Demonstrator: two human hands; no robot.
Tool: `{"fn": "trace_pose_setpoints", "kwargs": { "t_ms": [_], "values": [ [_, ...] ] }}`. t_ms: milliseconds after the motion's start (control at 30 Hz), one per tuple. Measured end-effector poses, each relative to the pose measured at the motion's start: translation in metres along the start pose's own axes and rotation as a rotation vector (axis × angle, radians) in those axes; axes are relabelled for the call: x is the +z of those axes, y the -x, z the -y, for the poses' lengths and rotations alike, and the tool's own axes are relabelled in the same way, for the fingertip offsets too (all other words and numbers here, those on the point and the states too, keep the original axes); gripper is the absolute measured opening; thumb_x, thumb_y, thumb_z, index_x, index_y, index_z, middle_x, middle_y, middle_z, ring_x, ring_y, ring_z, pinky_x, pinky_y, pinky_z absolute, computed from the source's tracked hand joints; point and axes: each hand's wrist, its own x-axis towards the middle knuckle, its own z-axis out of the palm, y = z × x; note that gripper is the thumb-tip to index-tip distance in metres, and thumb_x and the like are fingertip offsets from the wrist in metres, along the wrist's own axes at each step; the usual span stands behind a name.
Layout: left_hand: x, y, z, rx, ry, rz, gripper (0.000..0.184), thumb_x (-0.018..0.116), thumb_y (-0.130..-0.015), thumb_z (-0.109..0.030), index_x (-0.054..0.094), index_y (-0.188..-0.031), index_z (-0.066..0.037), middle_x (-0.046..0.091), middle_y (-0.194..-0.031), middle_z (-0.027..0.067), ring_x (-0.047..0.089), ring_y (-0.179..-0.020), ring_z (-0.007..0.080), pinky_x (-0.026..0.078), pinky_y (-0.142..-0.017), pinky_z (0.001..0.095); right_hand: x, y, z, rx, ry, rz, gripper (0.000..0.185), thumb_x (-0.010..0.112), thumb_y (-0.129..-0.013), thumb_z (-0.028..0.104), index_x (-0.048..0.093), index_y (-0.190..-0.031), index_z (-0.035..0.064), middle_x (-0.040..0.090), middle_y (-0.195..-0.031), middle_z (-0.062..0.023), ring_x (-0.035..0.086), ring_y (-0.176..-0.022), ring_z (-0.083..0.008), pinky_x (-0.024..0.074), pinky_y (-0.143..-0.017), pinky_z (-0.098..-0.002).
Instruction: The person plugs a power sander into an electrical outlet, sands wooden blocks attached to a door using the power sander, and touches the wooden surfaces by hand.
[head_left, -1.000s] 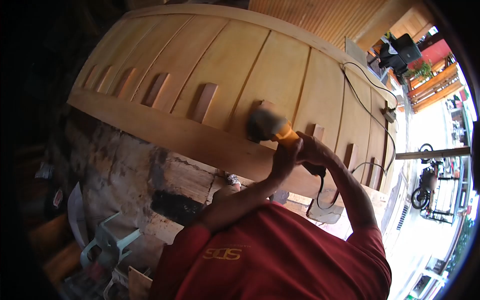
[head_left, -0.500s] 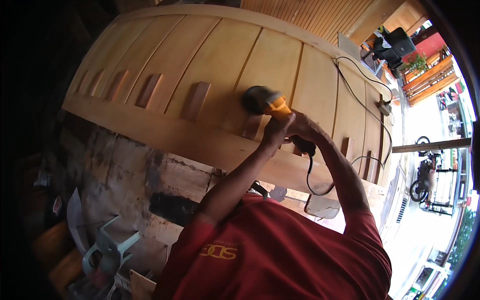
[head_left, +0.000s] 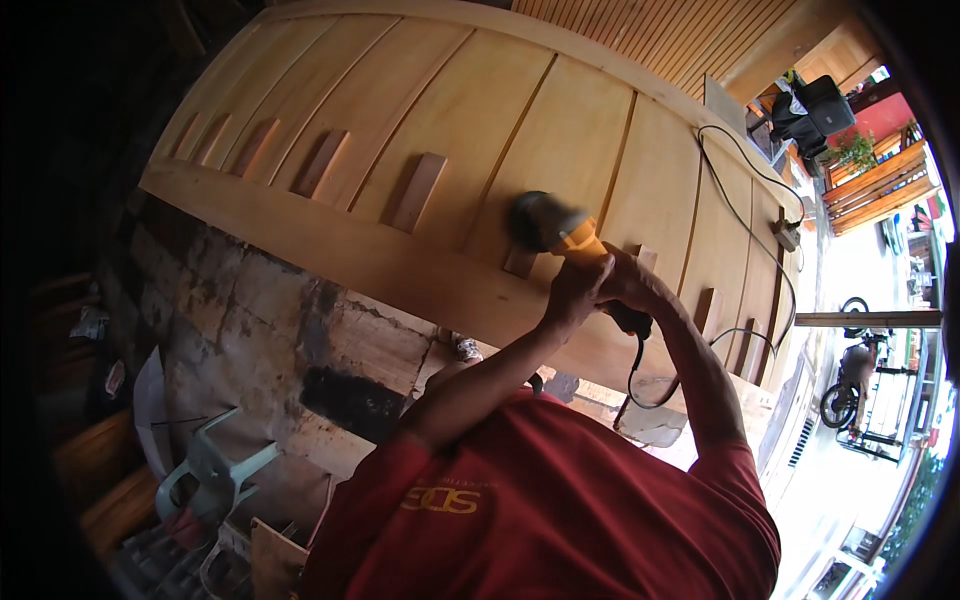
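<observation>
Both my hands are wrapped around a yellow and black angle grinder (head_left: 578, 240). My left hand (head_left: 578, 290) grips the body just behind the yellow section, while my right hand (head_left: 632, 280) closes round it from the other side, nearer the black rear end. The grinder's dark round head (head_left: 530, 218) is blurred and lies over the wooden panel (head_left: 555, 130), close to a short wood block (head_left: 520, 262). Whether its disc touches the wood I cannot tell. From the rear end a black cord (head_left: 632, 375) loops down and runs across the panel's right side.
Several short wood blocks (head_left: 418, 192) stand in a row along the panel's near rail. A plug connection (head_left: 788, 235) lies at the right edge. Lower left stands a pale green plastic chair (head_left: 215, 465). A shoe (head_left: 467, 348) shows below the panel; a motorcycle (head_left: 850, 385) is outside.
The grinder and both hands have shifted slightly toward the panel's near rail. My view has moved a little, and a shoe now shows below the panel.
</observation>
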Motion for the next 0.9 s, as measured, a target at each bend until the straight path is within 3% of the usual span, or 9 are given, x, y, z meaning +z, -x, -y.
{"fn": "trace_pose_setpoints", "kwargs": {
  "t_ms": [200,300,467,600,767,900],
  "values": [
    [-0.002,0.013,0.024,-0.002,0.077,-0.007,0.053,0.071,-0.100,-0.038,0.052,-0.129,0.002,0.066,-0.108,0.0117,0.071,-0.095,0.0175,0.060,-0.075,0.0314,0.012,0.012,-0.012,-0.084,0.105,-0.023,0.073,0.092,-0.072,0.024,0.059,-0.134,0.0047,0.077,-0.109,-0.0168,0.075,-0.102,-0.0302,0.0582,-0.090,-0.0421],
    [-0.008,0.009,0.053,0.130,-0.001,-0.013,0.046,0.068,-0.101,-0.037,0.052,-0.127,-0.003,0.063,-0.109,0.0099,0.073,-0.095,0.0192,0.066,-0.074,0.0327,0.015,0.023,-0.001,-0.092,0.146,-0.005,0.074,0.093,-0.072,0.024,0.058,-0.134,0.0040,0.077,-0.107,-0.0194,0.076,-0.103,-0.0337,0.0587,-0.089,-0.0436],
    [-0.004,0.007,0.066,0.145,0.038,-0.032,0.049,0.068,-0.101,-0.039,0.050,-0.133,-0.006,0.064,-0.114,0.0096,0.073,-0.095,0.0188,0.066,-0.077,0.0350,0.013,0.022,-0.017,-0.126,0.188,-0.016,0.072,0.093,-0.073,0.025,0.057,-0.132,0.0031,0.076,-0.106,-0.0211,0.075,-0.102,-0.0351,0.0591,-0.088,-0.0438],
    [0.011,0.003,0.023,0.030,0.051,-0.022,0.060,0.071,-0.099,-0.042,0.050,-0.136,0.000,0.066,-0.117,0.0137,0.072,-0.102,0.0203,0.064,-0.077,0.0310,-0.003,0.010,-0.021,-0.043,0.078,-0.045,0.069,0.092,-0.075,0.024,0.058,-0.130,0.0031,0.077,-0.106,-0.0164,0.076,-0.098,-0.0273,0.0598,-0.087,-0.0409],
    [0.022,-0.024,0.003,-0.019,0.028,0.042,0.059,0.072,-0.098,-0.044,0.050,-0.135,-0.004,0.066,-0.115,0.0124,0.074,-0.095,0.0196,0.067,-0.069,0.0321,-0.020,-0.001,-0.024,-0.010,-0.106,-0.076,0.066,0.089,-0.078,0.023,0.059,-0.132,0.0025,0.075,-0.108,-0.0097,0.073,-0.094,-0.0150,0.0612,-0.084,-0.0338],
    [0.024,-0.042,-0.004,-0.011,-0.037,0.045,0.061,0.071,-0.098,-0.047,0.049,-0.135,-0.004,0.066,-0.115,0.0123,0.074,-0.094,0.0217,0.067,-0.068,0.0336,-0.031,-0.007,-0.012,-0.092,-0.160,-0.067,0.064,0.085,-0.078,0.020,0.059,-0.134,0.0011,0.074,-0.109,-0.0091,0.072,-0.092,-0.0149,0.0619,-0.083,-0.0327]
  ]
}}
